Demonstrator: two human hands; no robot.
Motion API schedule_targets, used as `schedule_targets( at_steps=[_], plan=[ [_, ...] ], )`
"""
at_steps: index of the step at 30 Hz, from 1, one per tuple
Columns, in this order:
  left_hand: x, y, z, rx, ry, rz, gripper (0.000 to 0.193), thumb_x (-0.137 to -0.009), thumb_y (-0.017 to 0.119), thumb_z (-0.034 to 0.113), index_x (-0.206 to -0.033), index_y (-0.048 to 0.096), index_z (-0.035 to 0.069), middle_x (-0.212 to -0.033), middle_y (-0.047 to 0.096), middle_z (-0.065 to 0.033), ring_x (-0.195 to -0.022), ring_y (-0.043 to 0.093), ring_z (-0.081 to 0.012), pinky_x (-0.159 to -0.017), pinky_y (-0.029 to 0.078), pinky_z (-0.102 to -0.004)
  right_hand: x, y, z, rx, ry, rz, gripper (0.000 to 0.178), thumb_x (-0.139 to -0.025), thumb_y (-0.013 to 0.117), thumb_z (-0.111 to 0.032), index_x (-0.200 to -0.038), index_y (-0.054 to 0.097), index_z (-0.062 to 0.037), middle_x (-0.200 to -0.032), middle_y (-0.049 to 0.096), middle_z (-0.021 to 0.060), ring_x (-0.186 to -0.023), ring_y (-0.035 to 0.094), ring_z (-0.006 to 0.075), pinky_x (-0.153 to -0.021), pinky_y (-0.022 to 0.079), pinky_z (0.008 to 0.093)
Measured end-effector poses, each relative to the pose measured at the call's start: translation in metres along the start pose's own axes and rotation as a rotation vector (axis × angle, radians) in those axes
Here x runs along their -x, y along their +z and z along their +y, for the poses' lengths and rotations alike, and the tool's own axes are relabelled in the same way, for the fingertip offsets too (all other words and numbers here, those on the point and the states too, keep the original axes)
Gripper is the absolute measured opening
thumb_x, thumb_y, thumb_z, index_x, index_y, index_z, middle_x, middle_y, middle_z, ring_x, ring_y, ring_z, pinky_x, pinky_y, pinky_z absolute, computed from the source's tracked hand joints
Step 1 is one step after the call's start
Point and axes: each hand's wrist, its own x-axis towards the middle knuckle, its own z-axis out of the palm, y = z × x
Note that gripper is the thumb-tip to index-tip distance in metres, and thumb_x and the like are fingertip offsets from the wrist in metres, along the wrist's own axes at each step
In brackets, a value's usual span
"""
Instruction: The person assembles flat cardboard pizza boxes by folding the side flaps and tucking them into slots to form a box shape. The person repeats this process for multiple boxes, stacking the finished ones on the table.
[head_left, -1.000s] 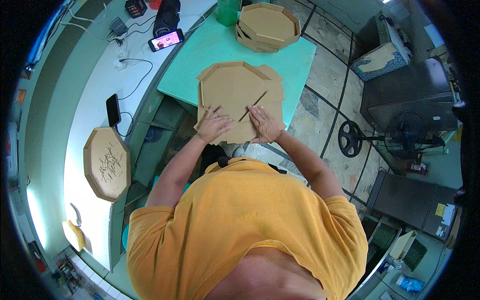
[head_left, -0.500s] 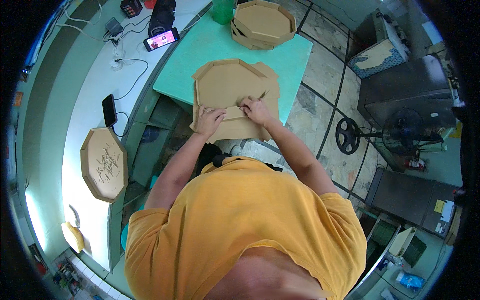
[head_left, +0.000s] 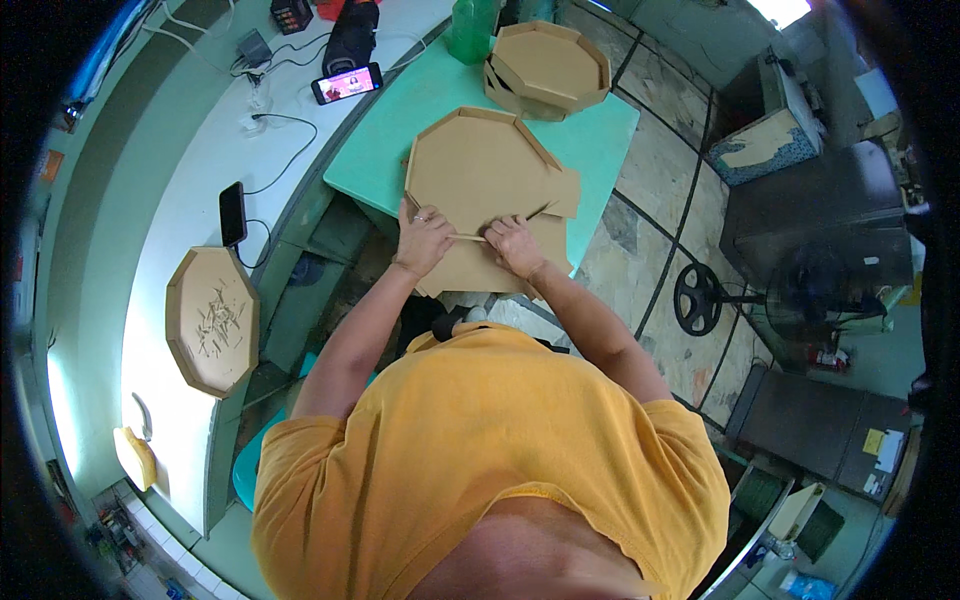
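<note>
A brown cardboard box [head_left: 480, 165], octagonal and partly folded, lies on the green table [head_left: 365, 165]. Its far and left walls stand up, while flat flaps stick out at the right and toward me. At its near left corner, my left hand [head_left: 426, 243] is closed on the cardboard, fingers curled over the edge. My right hand [head_left: 514, 247] pinches the near wall, whose narrow raised edge shows between both hands. A thin dark pointed shape [head_left: 542, 210] sits just beyond the right fingers; I cannot make out what it is.
Finished-looking octagonal boxes [head_left: 548, 62] are stacked at the table's far end, beside a green bottle [head_left: 470, 30]. On the white counter at left are a lit phone [head_left: 347, 84], a dark phone [head_left: 232, 213] and a cardboard tray [head_left: 176, 325] of small scraps.
The near strip, earlier broad between my hands, now stands edge-on. The box's left side has come up, and my left hand has closed round that corner. The whole view has shifted slightly.
</note>
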Motion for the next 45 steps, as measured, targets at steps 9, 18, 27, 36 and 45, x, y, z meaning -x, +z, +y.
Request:
schedule_targets(
  at_steps=[9,18,27,36,45],
  plan=[
    [0.004,-0.002,0.032,1.665,-1.341,0.258,0.040,-0.089,0.068,0.030,-0.110,0.055,-0.001,-0.101,0.059,-0.0115,-0.085,0.063,-0.0235,-0.069,0.054,-0.0380,-0.050,-0.028,-0.041,0.128,-0.087,0.113,0.018,-0.071,0.066,-0.023,-0.085,0.064,-0.0118,-0.089,0.062,0.0020,-0.094,0.058,0.0201,-0.083,0.040,0.0399],
    [-0.002,-0.015,-0.043,1.495,-1.045,0.382,0.029,-0.089,0.054,0.005,-0.117,0.054,-0.003,-0.103,0.064,-0.0118,-0.085,0.066,-0.0241,-0.068,0.056,-0.0382,-0.046,-0.158,-0.033,-0.053,0.237,0.693,0.063,-0.078,0.073,-0.034,-0.131,0.053,-0.0052,-0.125,0.056,0.0194,-0.126,0.045,0.0325,-0.106,0.031,0.0512],
    [-0.022,-0.031,-0.022,1.221,-0.818,0.069,0.036,-0.081,0.061,0.003,-0.116,0.057,-0.002,-0.104,0.066,-0.0100,-0.091,0.067,-0.0223,-0.078,0.054,-0.0344,-0.030,-0.165,-0.033,-1.097,0.799,0.465,0.059,-0.088,0.067,-0.034,-0.128,0.051,0.0063,-0.115,0.062,0.0136,-0.103,0.057,0.0184,-0.090,0.045,0.0331],
    [-0.021,-0.014,-0.030,1.050,-0.774,0.120,0.038,-0.086,0.061,0.016,-0.119,0.057,-0.002,-0.104,0.066,-0.0117,-0.089,0.066,-0.0224,-0.080,0.052,-0.0372,-0.019,-0.101,-0.022,-1.259,0.999,0.929,0.026,-0.094,0.062,-0.022,-0.104,0.061,0.0015,-0.097,0.065,0.0056,-0.086,0.058,0.0140,-0.079,0.047,0.0291],
    [0.023,-0.031,-0.058,1.488,-1.046,0.171,0.028,-0.092,0.053,0.003,-0.119,0.061,0.000,-0.102,0.066,-0.0132,-0.070,0.066,-0.0209,-0.062,0.056,-0.0317,-0.012,-0.029,0.010,-1.690,1.275,0.774,0.027,-0.091,0.059,-0.023,-0.109,0.057,-0.0024,-0.098,0.062,0.0083,-0.088,0.061,0.0226,-0.079,0.051,0.0376]
  ],
)
